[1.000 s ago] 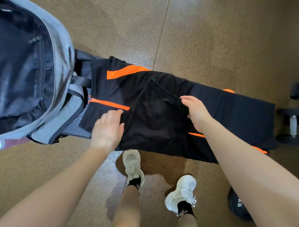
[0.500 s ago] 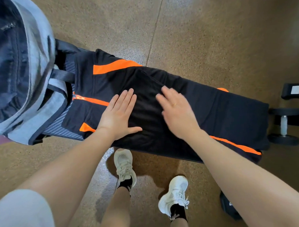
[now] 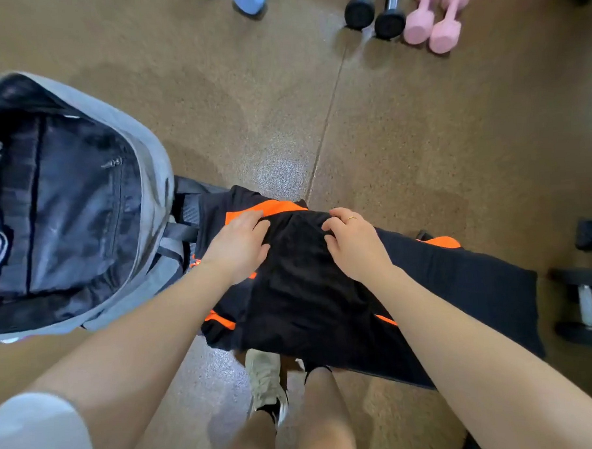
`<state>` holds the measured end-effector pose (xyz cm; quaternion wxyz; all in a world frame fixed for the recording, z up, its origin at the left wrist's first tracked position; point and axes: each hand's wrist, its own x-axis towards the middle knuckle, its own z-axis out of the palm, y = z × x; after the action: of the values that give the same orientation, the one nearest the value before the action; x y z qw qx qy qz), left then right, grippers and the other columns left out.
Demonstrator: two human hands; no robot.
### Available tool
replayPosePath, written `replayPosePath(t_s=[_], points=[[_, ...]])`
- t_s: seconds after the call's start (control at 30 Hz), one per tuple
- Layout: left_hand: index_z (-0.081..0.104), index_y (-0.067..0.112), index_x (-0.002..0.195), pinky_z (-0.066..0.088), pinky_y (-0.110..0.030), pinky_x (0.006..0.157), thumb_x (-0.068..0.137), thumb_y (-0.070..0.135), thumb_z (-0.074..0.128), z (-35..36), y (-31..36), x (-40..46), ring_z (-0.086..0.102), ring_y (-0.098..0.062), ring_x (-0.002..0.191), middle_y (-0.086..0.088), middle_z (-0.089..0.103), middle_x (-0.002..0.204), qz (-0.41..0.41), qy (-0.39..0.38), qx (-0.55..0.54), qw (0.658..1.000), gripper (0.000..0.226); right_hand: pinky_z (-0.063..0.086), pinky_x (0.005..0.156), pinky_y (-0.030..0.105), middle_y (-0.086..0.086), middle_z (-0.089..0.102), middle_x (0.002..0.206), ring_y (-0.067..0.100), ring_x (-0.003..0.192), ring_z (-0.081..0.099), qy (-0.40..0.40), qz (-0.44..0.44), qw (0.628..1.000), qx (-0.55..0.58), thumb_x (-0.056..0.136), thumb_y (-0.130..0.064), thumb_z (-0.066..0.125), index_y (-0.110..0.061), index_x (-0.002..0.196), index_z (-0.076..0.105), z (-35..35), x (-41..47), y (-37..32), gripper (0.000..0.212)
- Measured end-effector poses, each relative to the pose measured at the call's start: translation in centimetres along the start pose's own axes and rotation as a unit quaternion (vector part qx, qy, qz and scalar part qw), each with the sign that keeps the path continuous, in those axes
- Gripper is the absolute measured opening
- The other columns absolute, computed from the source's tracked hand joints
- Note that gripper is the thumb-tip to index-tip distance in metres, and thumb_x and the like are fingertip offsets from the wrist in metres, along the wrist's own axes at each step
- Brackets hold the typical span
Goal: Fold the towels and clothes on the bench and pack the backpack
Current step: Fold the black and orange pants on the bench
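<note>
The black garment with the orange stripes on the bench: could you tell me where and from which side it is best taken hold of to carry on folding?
Probably at its far edge, from above. Both the left hand and right hand already curl over that edge of the black garment, one at each side of the folded panel, so it could be drawn toward the person without bunching. The open backpack stands to the left.

**Hands shift from flat pressing to gripping at far edge of garment**

Half a second ago both hands lay flat, fingers straight, on the black fabric garment with orange stripes (image 3: 301, 292). Now the left hand (image 3: 238, 247) and right hand (image 3: 353, 245) sit further up it, fingers curled, gripping the fabric near its far fold.
</note>
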<state>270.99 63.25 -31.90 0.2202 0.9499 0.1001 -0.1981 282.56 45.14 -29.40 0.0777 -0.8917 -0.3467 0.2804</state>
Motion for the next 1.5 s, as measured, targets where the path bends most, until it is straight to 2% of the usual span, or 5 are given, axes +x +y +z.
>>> replayPosePath(t_s=[0.27, 0.73, 1.13, 1.33, 1.5], points=[[0.054, 0.0, 0.121, 0.039, -0.043, 0.1, 0.09, 0.018, 0.053, -1.8, -2.8, 8.0, 0.045, -0.035, 0.12, -0.017, 0.05, 0.129, -0.067, 0.022, -0.033, 0.997, 0.036, 0.038, 0.087, 0.037, 0.01, 0.053, 0.125, 0.034, 0.112, 0.048, -0.053, -0.03, 0.998, 0.006, 0.091, -0.008, 0.045, -0.007, 0.109, 0.061, 0.3, 10.0, 1.5, 0.024], [0.058, 0.006, 0.119, 0.045, -0.039, 0.095, 0.079, 0.044, 0.066, 2.5, -6.6, 18.8, 0.055, -0.033, 0.114, -0.01, 0.058, 0.124, -0.297, -0.403, 0.004, 0.866, 0.056, 0.043, 0.093, 0.043, 0.013, 0.057, 0.114, 0.033, 0.109, 0.051, -0.165, 0.009, 0.983, 0.085, 0.09, -0.008, 0.045, -0.008, 0.107, 0.062, 5.7, 18.1, 5.0, 0.024], [0.065, 0.006, 0.082, 0.037, -0.013, 0.068, 0.079, 0.024, 0.06, -2.9, -3.5, 13.1, 0.049, -0.001, 0.071, 0.002, 0.062, 0.076, -0.05, 0.123, -0.277, 0.952, 0.019, 0.027, 0.111, 0.034, 0.009, 0.059, 0.126, 0.023, 0.125, 0.048, -0.167, -0.187, 0.919, 0.304, 0.072, -0.008, 0.05, -0.008, 0.115, 0.064, 0.1, 20.4, 1.3, 0.044], [0.049, 0.027, 0.089, 0.049, -0.034, 0.062, 0.085, 0.034, 0.047, -3.5, -2.1, 10.7, 0.061, -0.023, 0.074, -0.001, 0.064, 0.078, 0.023, 0.135, -0.202, 0.97, 0.008, 0.019, 0.113, 0.041, -0.007, 0.063, 0.12, 0.021, 0.131, 0.04, -0.222, -0.258, 0.938, -0.062, 0.076, -0.042, 0.06, -0.02, 0.103, 0.066, -3.2, 19.7, 3.4, 0.035], [0.056, 0.022, 0.081, 0.051, -0.034, 0.057, 0.084, 0.031, 0.044, -4.6, -1.4, 8.2, 0.059, -0.025, 0.065, 0.002, 0.064, 0.07, 0.074, 0.129, -0.105, 0.983, 0.016, 0.019, 0.11, 0.05, 0.006, 0.067, 0.113, 0.033, 0.122, 0.052, -0.086, -0.312, 0.905, -0.277, 0.054, -0.041, 0.083, -0.018, 0.073, 0.074, -6.9, 14.8, 6.2, 0.031]])
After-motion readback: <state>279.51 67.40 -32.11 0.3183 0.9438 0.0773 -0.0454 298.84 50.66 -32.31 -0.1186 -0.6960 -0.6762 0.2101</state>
